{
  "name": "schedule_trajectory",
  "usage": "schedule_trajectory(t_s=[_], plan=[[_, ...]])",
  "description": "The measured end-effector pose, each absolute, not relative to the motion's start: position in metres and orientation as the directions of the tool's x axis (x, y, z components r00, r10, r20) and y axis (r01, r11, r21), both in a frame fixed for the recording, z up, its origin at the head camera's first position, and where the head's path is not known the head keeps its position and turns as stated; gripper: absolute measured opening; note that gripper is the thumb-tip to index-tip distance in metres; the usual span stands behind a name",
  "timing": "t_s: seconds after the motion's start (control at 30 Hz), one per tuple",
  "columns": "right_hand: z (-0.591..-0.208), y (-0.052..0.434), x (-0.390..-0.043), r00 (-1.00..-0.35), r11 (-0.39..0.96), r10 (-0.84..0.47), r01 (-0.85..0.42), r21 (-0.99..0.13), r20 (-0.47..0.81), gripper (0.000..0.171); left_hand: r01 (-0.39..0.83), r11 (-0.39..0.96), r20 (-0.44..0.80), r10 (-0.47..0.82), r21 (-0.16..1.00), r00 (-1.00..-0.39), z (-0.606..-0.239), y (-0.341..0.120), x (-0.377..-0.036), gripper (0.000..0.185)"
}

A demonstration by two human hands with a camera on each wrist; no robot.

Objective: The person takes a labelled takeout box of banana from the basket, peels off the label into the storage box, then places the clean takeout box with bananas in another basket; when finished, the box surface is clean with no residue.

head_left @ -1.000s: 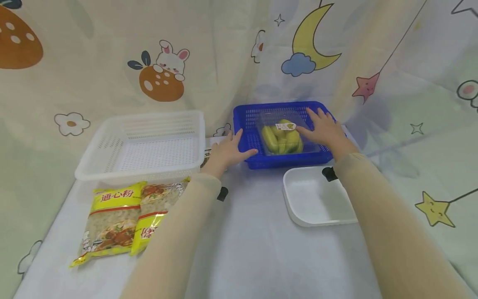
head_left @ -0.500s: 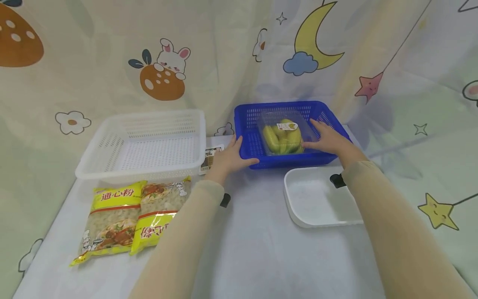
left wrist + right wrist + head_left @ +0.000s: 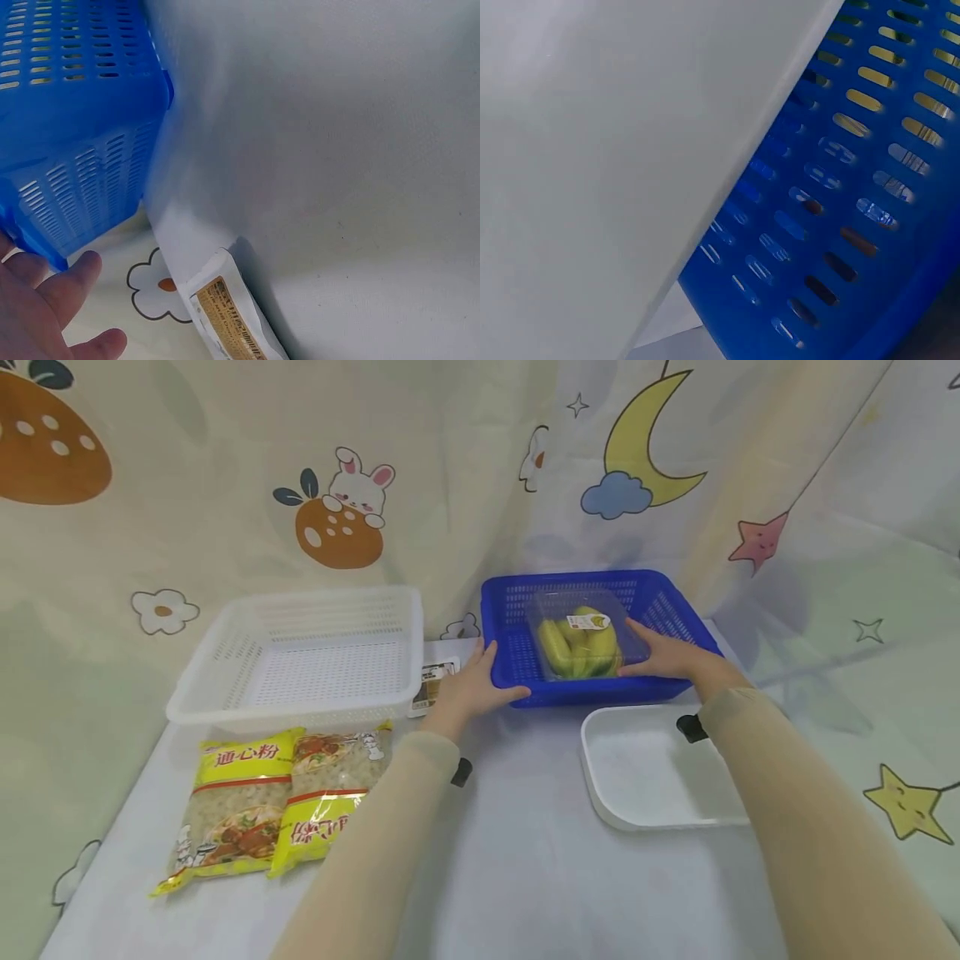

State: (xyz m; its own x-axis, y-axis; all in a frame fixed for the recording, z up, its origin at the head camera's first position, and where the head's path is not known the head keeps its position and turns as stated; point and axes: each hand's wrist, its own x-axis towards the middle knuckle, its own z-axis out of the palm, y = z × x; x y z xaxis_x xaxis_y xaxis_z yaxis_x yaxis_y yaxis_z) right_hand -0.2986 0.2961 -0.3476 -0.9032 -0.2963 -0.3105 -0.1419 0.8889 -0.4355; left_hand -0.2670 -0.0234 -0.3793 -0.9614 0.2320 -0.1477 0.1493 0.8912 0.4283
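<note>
Well out to the left of your left hand (image 3: 471, 687) lie two yellow pasta packets (image 3: 270, 806), side by side on the white table (image 3: 510, 877), with the white basket (image 3: 300, 656) just behind them. A small labelled packet (image 3: 433, 683) lies between that basket and your left hand, just beside your fingers.

Your left hand rests against the near-left corner of the blue basket (image 3: 517, 647), thumb laid along the front wall and fingers up the side; they look relaxed rather than clamped. If you pull from that one corner, the basket may swivel and its rim may knock the small packet or the white basket.

Inside the blue basket, between your hands, sits a clear box of bananas (image 3: 583, 639). Your right hand (image 3: 663, 656) reaches over the basket's near-right rim with its fingertips touching the box's right side. From the head view I cannot tell whether you are pinching it or only pressing on it, and the right wrist view shows only blue mesh. If it is only a press, the smooth lid may slip off your fingertips, or the box may tilt and catch on the basket wall as it rises.

Both forearms stretch forward, sleeved, wrists low over the table. Just under your right wrist lies the white tray (image 3: 652, 772); dip that forearm and you may drag it.
</note>
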Motion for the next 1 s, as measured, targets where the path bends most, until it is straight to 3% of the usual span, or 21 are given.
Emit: schedule_trajectory(t_s=[0.27,1.0], plan=[[-0.353,0.298,-0.300,-0.886,0.853,-0.330,-0.132,-0.506,-0.326,0.101,0.154,0.888,-0.140,0.235,0.433,-0.962,-0.380,-0.022,-0.266,0.105],[-0.348,0.288,-0.294,-0.947,0.846,-0.246,-0.108,-0.522,-0.204,0.099,0.133,0.875,-0.145,0.223,0.465,-0.964,-0.382,-0.023,-0.266,0.107]])
